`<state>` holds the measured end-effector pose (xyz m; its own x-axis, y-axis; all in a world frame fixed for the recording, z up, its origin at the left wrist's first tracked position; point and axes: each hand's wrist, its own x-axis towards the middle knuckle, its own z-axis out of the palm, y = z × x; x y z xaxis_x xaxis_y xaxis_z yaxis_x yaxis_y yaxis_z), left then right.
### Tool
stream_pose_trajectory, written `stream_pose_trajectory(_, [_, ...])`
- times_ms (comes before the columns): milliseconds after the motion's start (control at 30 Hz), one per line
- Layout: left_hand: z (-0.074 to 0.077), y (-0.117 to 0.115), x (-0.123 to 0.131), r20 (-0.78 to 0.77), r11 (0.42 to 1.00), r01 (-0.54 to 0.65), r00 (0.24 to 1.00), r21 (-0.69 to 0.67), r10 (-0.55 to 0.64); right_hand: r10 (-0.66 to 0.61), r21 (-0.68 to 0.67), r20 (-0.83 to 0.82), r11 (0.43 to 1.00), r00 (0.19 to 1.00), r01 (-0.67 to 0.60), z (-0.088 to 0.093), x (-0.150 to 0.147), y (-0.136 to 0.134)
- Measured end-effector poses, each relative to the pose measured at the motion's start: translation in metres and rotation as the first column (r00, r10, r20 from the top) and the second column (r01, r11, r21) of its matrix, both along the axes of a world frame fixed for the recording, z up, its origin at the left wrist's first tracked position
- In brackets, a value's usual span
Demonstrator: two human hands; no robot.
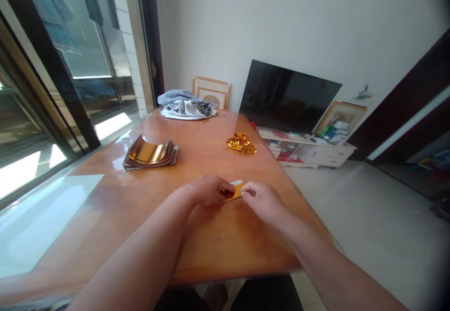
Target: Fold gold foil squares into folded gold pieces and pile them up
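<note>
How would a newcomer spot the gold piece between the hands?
Find the brown table, near end. Between the left hand and right hand lies the gold piece. Unlike the crinkled gold heap and curved gold stack beyond, it shows a pale strip along its far edge.

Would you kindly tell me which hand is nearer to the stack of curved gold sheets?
Left: the left hand is to the right of the sheet stack and closer to the person; the right hand is farther right.

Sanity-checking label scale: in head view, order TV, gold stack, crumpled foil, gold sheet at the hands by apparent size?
1. TV
2. Gold stack
3. Crumpled foil
Gold sheet: unranked; left hand hides part.
</note>
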<state>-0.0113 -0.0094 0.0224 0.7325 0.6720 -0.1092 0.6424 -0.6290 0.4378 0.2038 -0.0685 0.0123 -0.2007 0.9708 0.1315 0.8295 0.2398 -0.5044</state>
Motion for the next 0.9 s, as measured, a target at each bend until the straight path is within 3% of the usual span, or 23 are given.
stream_pose_trajectory(167, [-0.001, 0.000, 0.001, 0.019, 1.000, 0.018, 1.000, 0.007, -0.018, 0.006, -0.190, 0.028, 0.982, 1.000, -0.001, -0.013, -0.008, 0.022])
stream_pose_trajectory(433, [-0.004, 0.002, 0.002, 0.020, 0.999, 0.035, 0.999, 0.038, -0.035, -0.013, -0.322, 0.066, 0.946, 0.998, 0.033, -0.004, -0.018, 0.030])
stream_pose_trajectory(600, [-0.001, 0.001, 0.002, 0.010, 0.997, 0.048, 0.999, 0.054, -0.049, -0.074, -0.369, 0.012, 0.927, 0.997, 0.073, -0.002, -0.006, 0.034])
stream_pose_trajectory(900, [0.004, -0.001, 0.003, -0.041, 0.996, 0.063, 0.997, 0.064, -0.061, -0.135, -0.382, 0.058, 0.913, 0.989, 0.147, -0.002, 0.011, 0.041])
